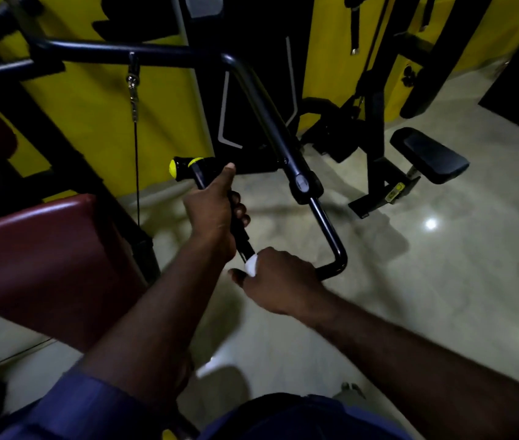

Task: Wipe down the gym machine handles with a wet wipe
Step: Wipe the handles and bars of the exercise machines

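A black bent pull bar (270,122) hangs from a cable in front of me. Its near handle (241,231) is black with a yellow end cap (174,168). My left hand (212,214) grips this handle just below the cap, thumb pointing up. My right hand (278,279) is wrapped round the lower end of the same handle, holding a white wet wipe (250,265) against it. Only a small fold of the wipe shows between thumb and fingers.
A dark red padded seat (45,249) stands at my left. The cable and clip (133,87) hang above it. A black padded bench (428,155) on a black frame stands at the right on the shiny pale floor (442,281). Yellow walls lie behind.
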Demonstrator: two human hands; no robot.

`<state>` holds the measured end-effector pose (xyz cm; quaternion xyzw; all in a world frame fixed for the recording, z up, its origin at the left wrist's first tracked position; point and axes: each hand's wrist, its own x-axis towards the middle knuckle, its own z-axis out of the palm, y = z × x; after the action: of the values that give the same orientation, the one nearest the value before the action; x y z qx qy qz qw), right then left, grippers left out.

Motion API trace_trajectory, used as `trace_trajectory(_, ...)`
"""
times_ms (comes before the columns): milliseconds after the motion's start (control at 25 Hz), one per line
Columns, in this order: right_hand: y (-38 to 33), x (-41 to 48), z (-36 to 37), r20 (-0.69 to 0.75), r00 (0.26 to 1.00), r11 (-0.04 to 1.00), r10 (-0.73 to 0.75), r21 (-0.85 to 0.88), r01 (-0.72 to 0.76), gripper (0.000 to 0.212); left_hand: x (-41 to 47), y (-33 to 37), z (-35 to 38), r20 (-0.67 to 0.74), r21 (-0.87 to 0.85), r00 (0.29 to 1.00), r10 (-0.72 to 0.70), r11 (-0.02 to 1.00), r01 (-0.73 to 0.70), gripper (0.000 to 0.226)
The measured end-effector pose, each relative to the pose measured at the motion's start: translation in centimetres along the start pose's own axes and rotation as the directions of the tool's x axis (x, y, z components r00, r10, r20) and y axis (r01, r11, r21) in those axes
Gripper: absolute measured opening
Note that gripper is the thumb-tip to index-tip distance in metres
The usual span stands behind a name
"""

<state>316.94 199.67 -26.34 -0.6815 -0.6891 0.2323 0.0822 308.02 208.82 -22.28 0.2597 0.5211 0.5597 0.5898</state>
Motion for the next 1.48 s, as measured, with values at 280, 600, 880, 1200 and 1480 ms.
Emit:
trace_trajectory(280, 17.7, 1.7, -2.2, -0.182, 0.48, 0.506, -0.858, -0.464, 0.727, 0.014, -2.4, -2.4, 1.4, -0.3, 0.27, 0.924, 0.236, 0.95, -0.155, 0.027)
trace_trajectory(600, 20.4, 12.2, -7.6, -0.033, 0.294, 0.257, -0.955, -0.586, 0.769, 0.012, -6.8, -7.7, 2.4, -0.545, 0.361, 0.818, 0.184, 0.932, 0.031, 0.023)
trace_trajectory(880, 20.9, 7.0, -3.8, -0.04, 0.192, 0.192, -0.981, -0.381, 0.904, 0.009, -6.0, -8.0, 2.1, -0.586, 0.445, 0.768, 0.257, 0.895, 0.04, 0.033)
trace_trajectory(1200, 20.0, 10.0, -3.5, -0.134, 0.222, 0.253, -0.966, -0.297, 0.921, 0.011, -5.8, -8.8, 1.4, -0.635, 0.444, 0.728, 0.259, 0.893, 0.07, 0.032)
trace_trajectory(1480, 19.3, 17.9, -7.8, 0.07, -0.099, -0.115, -0.993, -0.276, 0.954, 0.014, -6.3, -8.1, 3.6, -0.738, 0.597, 0.558, 0.379, 0.751, 0.28, 0.026)
